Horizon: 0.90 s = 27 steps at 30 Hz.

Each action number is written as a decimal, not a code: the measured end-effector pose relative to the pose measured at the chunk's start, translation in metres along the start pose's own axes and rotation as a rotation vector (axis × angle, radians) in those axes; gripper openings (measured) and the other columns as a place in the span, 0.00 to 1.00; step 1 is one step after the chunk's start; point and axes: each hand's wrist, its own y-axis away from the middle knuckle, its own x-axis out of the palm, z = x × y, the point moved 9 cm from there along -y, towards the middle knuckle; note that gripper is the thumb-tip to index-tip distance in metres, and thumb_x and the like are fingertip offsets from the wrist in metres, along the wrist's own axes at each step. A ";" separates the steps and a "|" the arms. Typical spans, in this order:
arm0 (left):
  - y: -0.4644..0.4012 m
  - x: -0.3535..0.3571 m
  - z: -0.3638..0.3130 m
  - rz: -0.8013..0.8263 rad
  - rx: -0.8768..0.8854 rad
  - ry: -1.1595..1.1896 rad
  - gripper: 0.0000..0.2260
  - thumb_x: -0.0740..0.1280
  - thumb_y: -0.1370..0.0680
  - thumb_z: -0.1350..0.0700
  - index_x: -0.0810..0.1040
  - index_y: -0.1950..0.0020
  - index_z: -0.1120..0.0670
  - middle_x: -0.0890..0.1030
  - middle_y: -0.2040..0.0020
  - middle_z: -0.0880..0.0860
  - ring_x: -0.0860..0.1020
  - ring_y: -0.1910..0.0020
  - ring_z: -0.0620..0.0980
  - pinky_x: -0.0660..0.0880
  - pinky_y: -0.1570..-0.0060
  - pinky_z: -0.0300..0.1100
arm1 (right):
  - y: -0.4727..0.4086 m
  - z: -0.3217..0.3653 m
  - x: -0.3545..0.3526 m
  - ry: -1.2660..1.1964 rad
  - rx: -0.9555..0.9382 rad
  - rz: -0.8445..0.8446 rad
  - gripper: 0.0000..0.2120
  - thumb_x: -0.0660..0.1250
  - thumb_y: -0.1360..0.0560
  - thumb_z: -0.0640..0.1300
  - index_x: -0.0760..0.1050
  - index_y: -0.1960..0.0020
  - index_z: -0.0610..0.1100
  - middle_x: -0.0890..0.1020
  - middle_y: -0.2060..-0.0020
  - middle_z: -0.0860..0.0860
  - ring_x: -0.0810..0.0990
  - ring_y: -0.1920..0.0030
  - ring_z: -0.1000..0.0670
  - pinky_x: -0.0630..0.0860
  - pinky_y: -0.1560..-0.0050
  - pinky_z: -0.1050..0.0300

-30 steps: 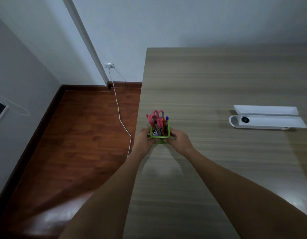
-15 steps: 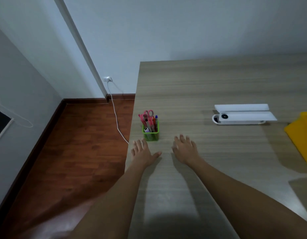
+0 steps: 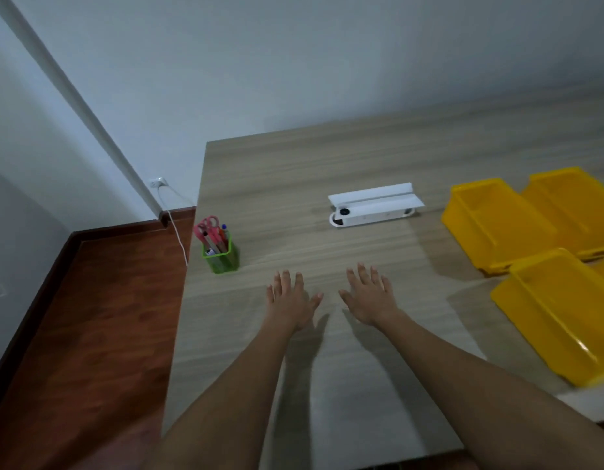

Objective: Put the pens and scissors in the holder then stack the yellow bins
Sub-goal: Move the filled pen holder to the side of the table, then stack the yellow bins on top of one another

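A long table of pale grey-brown wood grain (image 3: 327, 171) is filling most of the view, its far side lying against a plain white wall (image 3: 294, 62) and its left edge dropping to a reddish-brown wooden floor (image 3: 90, 317), where a white cable (image 3: 178, 239) is hanging from a wall socket (image 3: 157, 181). The left hand (image 3: 290, 301) and the right hand (image 3: 370, 298) are stretching out palm down over the tabletop, fingers spread and straight, gripping nothing; whether they are touching the wood cannot be told. The green mesh pen holder (image 3: 221, 257) is standing upright near the left edge, well apart from the left hand, with the pink-handled scissors (image 3: 207, 225) and several pens (image 3: 222, 234) sticking up out of it. A white flat plastic device with a black round knob (image 3: 373, 205) is lying beyond the right hand. Three yellow plastic bins (image 3: 497, 225) are sitting unstacked at the right, one (image 3: 561, 317) reaching the near right edge. Bare tabletop is lying open between the hands and the bins.
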 end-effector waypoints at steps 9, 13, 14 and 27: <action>0.030 0.028 -0.191 -0.060 0.054 0.045 0.35 0.47 0.21 0.34 0.45 0.20 0.52 0.42 0.20 0.58 0.39 0.21 0.58 0.40 0.24 0.57 | 0.059 -0.163 -0.071 -0.040 -0.033 -0.204 0.29 0.49 0.18 0.58 0.52 0.21 0.48 0.49 0.20 0.47 0.46 0.20 0.45 0.44 0.23 0.44; 0.043 0.055 -0.280 -0.048 0.102 0.079 0.35 0.46 0.21 0.34 0.45 0.20 0.52 0.42 0.20 0.57 0.38 0.21 0.57 0.41 0.24 0.57 | 0.087 -0.250 -0.096 -0.034 0.037 -0.242 0.29 0.50 0.19 0.58 0.52 0.21 0.49 0.50 0.20 0.48 0.47 0.20 0.44 0.47 0.23 0.44; 0.045 0.060 -0.298 -0.052 0.113 0.091 0.35 0.46 0.21 0.34 0.45 0.20 0.53 0.42 0.20 0.57 0.39 0.21 0.57 0.41 0.24 0.57 | 0.094 -0.270 -0.100 -0.042 0.055 -0.244 0.29 0.50 0.19 0.58 0.52 0.21 0.49 0.49 0.20 0.48 0.47 0.20 0.44 0.47 0.23 0.44; 0.066 0.128 -0.442 -0.024 0.221 0.203 0.26 0.53 0.19 0.40 0.64 0.29 0.56 0.72 0.32 0.60 0.72 0.34 0.63 0.67 0.34 0.58 | 0.154 -0.441 -0.104 -0.013 0.357 -0.157 0.32 0.59 0.21 0.50 0.50 0.22 0.42 0.55 0.23 0.40 0.60 0.25 0.36 0.64 0.30 0.41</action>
